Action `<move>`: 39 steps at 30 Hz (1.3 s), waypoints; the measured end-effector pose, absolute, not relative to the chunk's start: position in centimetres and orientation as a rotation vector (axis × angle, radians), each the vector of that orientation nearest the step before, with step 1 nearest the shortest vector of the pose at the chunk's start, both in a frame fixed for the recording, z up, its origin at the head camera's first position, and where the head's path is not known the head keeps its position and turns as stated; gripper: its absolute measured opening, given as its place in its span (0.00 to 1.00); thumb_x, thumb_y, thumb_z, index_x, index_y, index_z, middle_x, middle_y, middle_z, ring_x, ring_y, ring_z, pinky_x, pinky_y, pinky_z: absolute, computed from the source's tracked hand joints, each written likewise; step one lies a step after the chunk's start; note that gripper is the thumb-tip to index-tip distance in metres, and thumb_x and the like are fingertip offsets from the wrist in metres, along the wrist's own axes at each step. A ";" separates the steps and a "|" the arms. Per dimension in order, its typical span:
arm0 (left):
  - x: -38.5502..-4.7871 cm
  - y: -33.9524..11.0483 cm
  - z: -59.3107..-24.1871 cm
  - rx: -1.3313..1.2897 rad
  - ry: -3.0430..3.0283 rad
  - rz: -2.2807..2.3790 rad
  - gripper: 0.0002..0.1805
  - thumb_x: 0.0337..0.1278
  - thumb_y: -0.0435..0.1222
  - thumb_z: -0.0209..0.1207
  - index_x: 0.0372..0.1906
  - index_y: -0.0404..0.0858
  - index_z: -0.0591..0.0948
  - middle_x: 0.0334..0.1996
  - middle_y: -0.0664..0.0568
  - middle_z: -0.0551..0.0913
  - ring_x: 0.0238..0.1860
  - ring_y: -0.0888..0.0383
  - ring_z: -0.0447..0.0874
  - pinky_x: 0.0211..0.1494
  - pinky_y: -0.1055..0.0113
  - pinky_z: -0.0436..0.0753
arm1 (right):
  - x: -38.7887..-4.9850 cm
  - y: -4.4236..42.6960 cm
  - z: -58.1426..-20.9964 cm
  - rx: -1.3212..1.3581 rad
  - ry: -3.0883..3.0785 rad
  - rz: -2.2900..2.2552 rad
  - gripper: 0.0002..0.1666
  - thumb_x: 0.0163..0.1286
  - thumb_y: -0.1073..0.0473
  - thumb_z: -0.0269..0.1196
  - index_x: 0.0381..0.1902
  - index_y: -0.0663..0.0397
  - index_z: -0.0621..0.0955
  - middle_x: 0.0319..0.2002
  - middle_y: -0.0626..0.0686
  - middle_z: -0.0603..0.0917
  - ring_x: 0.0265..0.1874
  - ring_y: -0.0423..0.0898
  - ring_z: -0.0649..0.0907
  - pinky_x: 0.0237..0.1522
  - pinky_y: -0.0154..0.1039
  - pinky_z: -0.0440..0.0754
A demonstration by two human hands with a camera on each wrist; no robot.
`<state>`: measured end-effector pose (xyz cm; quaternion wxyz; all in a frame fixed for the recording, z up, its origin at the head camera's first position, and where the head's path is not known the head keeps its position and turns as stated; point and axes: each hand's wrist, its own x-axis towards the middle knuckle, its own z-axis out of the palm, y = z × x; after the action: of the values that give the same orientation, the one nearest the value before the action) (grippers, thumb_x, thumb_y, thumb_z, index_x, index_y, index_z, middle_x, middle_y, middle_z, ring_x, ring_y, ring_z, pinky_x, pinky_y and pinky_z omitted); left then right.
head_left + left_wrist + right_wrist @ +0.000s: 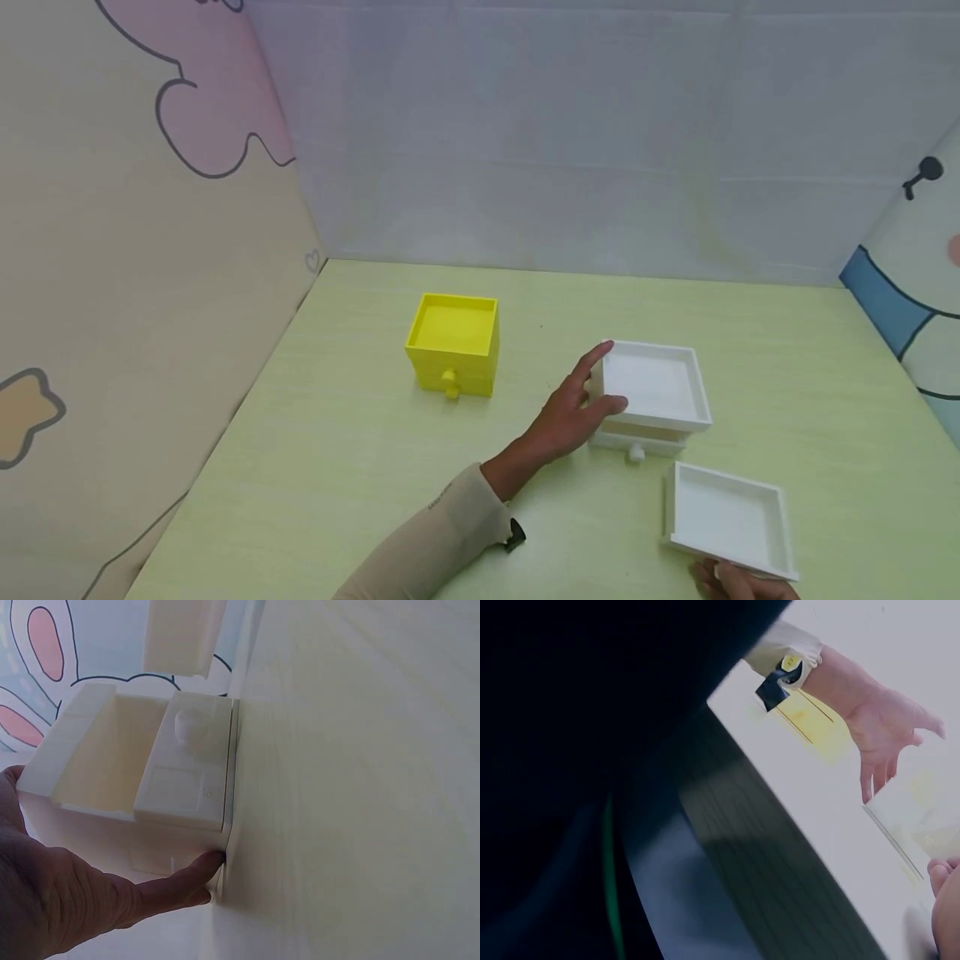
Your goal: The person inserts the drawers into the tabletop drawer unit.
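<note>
My left hand point(567, 414) holds the left side of a small white drawer cabinet point(654, 383), its thumb lying over the tray-like top. In the left wrist view the cabinet's upper slot point(112, 754) gapes open, above a closed lower drawer point(187, 761) with a round knob point(193, 726). A white pulled-out drawer point(731, 517) is in front of the cabinet, apart from it and seemingly raised off the table. My right hand point(738, 581) pinches this drawer at its near side, where the fingers hide the grip point. The right wrist view shows only part of that hand.
To the left, farther back, stands a yellow drawer cabinet point(453, 346) with knobs on its front. Everything rests on a pale yellow-green table point(300, 467). A white-grey sheet point(570, 142) rises behind it, and printed panels flank both sides.
</note>
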<state>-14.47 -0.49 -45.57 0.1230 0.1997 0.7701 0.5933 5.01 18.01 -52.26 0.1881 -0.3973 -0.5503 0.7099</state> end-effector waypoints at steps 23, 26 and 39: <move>-14.4 -0.5 -45.4 0.592 2.249 1.734 0.37 0.64 0.56 0.53 0.75 0.73 0.53 0.75 0.67 0.58 0.73 0.56 0.61 0.69 0.55 0.67 | 4.4 17.0 -51.0 -1.047 -1.552 2.005 0.13 0.59 0.70 0.72 0.26 0.72 0.77 0.22 0.54 0.88 0.22 0.46 0.88 0.27 0.38 0.84; -14.4 -0.5 -45.3 0.600 2.246 1.740 0.37 0.64 0.56 0.53 0.75 0.72 0.54 0.75 0.68 0.57 0.74 0.55 0.60 0.69 0.55 0.67 | 4.2 16.7 -50.4 -0.990 -1.619 1.969 0.10 0.60 0.73 0.69 0.26 0.73 0.77 0.24 0.54 0.88 0.23 0.46 0.89 0.28 0.39 0.84; -14.3 -0.4 -45.4 0.599 2.251 1.745 0.37 0.64 0.55 0.54 0.75 0.73 0.54 0.75 0.69 0.57 0.74 0.55 0.60 0.69 0.55 0.67 | 3.0 14.8 -48.7 -0.758 -1.658 1.963 0.07 0.62 0.81 0.62 0.25 0.80 0.75 0.24 0.54 0.88 0.22 0.46 0.88 0.27 0.40 0.84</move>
<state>-14.30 -0.37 -45.36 0.1155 0.2045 0.7682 0.5955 2.99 14.76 -48.73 0.2294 -0.2754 -0.6024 0.7132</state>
